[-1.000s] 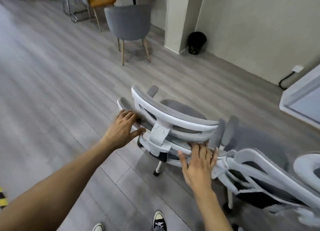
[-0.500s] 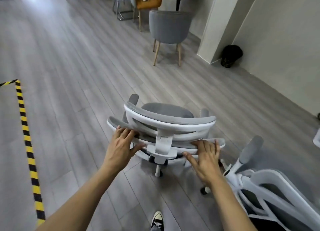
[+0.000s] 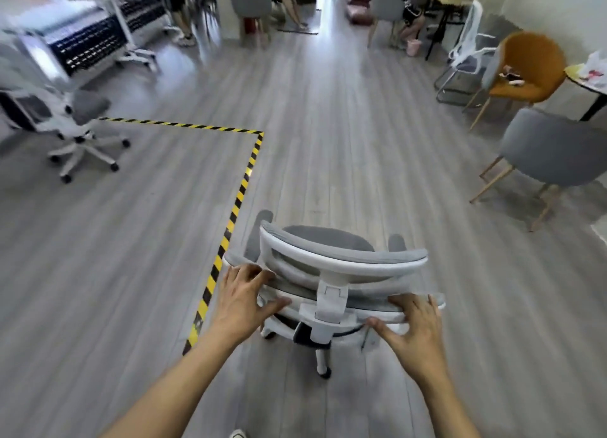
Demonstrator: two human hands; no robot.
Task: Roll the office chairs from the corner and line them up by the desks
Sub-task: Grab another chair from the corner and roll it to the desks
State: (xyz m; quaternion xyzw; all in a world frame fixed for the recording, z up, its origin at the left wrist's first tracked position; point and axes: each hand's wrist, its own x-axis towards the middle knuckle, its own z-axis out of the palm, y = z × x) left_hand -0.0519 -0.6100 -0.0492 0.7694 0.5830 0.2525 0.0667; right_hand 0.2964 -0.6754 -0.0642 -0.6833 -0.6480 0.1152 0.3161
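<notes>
White office chair [image 3: 331, 266] mid-floor just right of the striped tape [image 3: 230, 227], backrest gripped on both ends by left hand [image 3: 241, 301] and right hand [image 3: 412, 327], second chair [image 3: 82, 132] parked far left by desks [image 3: 75, 40].

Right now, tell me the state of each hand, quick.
Left hand: closed on the left edge of the office chair's backrest.
Right hand: closed on the backrest's right edge.
</notes>
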